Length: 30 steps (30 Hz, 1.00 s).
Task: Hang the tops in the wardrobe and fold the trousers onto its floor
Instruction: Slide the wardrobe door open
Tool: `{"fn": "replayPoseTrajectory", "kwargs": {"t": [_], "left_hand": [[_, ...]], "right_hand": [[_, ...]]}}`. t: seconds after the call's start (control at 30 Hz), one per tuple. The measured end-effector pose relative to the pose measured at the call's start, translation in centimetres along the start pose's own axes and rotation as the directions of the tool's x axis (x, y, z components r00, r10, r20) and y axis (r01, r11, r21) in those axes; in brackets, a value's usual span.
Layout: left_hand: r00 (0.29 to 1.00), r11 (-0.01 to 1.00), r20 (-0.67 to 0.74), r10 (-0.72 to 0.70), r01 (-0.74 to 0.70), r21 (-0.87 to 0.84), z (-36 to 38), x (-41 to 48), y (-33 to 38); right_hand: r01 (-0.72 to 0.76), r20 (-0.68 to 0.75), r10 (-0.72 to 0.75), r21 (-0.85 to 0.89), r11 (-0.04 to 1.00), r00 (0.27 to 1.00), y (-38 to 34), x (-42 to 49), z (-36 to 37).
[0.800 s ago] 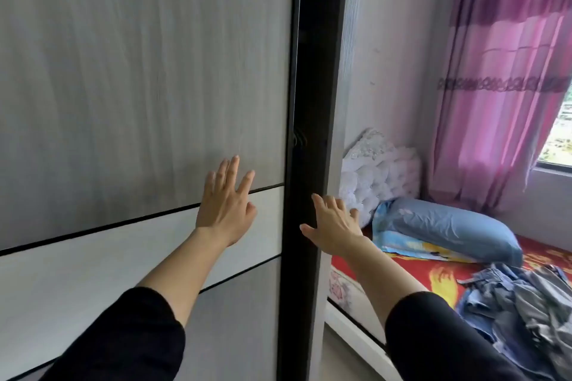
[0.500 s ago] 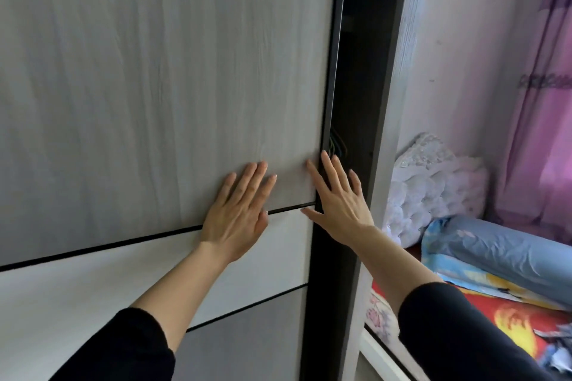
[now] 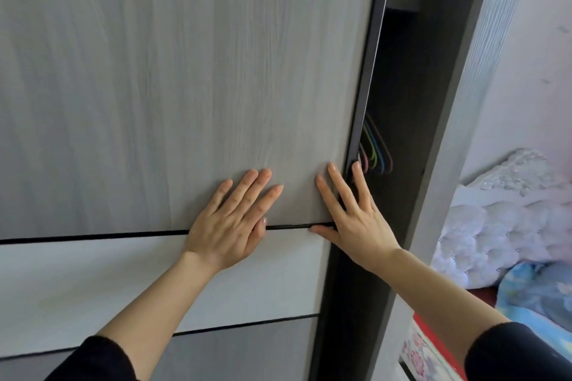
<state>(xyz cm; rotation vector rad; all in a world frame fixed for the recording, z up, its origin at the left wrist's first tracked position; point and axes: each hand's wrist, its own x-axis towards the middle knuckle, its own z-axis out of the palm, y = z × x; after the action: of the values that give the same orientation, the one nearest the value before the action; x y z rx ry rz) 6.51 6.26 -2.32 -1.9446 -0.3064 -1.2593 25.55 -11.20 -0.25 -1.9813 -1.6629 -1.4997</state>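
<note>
at the wardrobe door: two flat palms, a narrow gap

on the face of the sliding door (image 3: 185, 71), the left hand (image 3: 230, 223) lies flat, fingers straight and a little spread, its thumb at the black groove (image 3: 93, 237) that divides the wood-grain panel from the pale band below. just beside it, the right hand (image 3: 356, 219) is equally wide and holds nothing: two fingers press the panel, and the others reach over the door's dark edge strip (image 3: 368, 71). past that strip the wardrobe (image 3: 411, 86) shows as a narrow dark slot, where coloured hangers (image 3: 376, 151) hang close behind the fingertips. beyond the wardrobe's grey side panel (image 3: 464, 102) are a white tufted headboard (image 3: 495, 219) and a blue pillow (image 3: 538, 294). the tops and trousers are not in view.

the step in hand looks like sliding the door aside by friction alone. the panel looks smooth, so the palms may slip and the door stall. the right fingers over the edge could be nipped if the door rebounds toward the side panel, or could snag the hangers. a hard shove might slam the door against its stop.
</note>
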Motion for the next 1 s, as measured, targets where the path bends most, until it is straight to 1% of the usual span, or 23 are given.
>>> {"fn": "replayPoseTrajectory", "kwargs": {"t": [0.17, 0.33, 0.47, 0.53, 0.63, 0.73, 0.87, 1.0], "left_hand": [[1.000, 0.999, 0.000, 0.003, -0.003, 0.035, -0.4, -0.3, -0.7], [1.000, 0.998, -0.003, 0.006, -0.005, 0.066, -0.8, -1.3, -2.4], [1.000, 0.997, 0.019, -0.010, 0.008, 0.075, -1.7, -2.6, -4.6], [0.999, 0.997, 0.045, -0.027, 0.024, 0.077, -2.2, -3.4, -5.8], [0.990, 0.995, 0.120, -0.072, 0.064, 0.072, -3.2, -4.7, -7.6], [0.969, 0.986, 0.192, -0.156, 0.143, 0.081, -4.5, -6.0, -8.9], [0.925, 0.959, 0.254, -0.281, 0.261, 0.111, -6.0, -7.9, -10.4], [0.882, 0.942, 0.331, -0.335, 0.303, 0.148, -7.8, -10.0, -13.3]], "right_hand": [[0.043, -0.058, -0.039, 0.077, 0.996, 0.998, -0.5, 0.5, 0.6], [0.103, -0.120, -0.089, 0.116, 0.988, 0.989, -2.0, 1.5, 0.7], [0.157, -0.171, -0.132, 0.145, 0.977, 0.976, -3.9, 2.9, 0.8], [0.188, -0.174, -0.163, 0.144, 0.971, 0.971, -5.2, 3.7, 0.8], [0.220, -0.157, -0.197, 0.143, 0.965, 0.968, -7.4, 5.0, 0.9], [0.230, -0.158, -0.207, 0.141, 0.963, 0.966, -9.9, 6.3, 0.4], [0.233, -0.192, -0.201, 0.165, 0.958, 0.961, -13.5, 8.3, -0.6], [0.223, -0.195, -0.184, 0.204, 0.953, 0.963, -17.6, 10.2, -1.6]]}}
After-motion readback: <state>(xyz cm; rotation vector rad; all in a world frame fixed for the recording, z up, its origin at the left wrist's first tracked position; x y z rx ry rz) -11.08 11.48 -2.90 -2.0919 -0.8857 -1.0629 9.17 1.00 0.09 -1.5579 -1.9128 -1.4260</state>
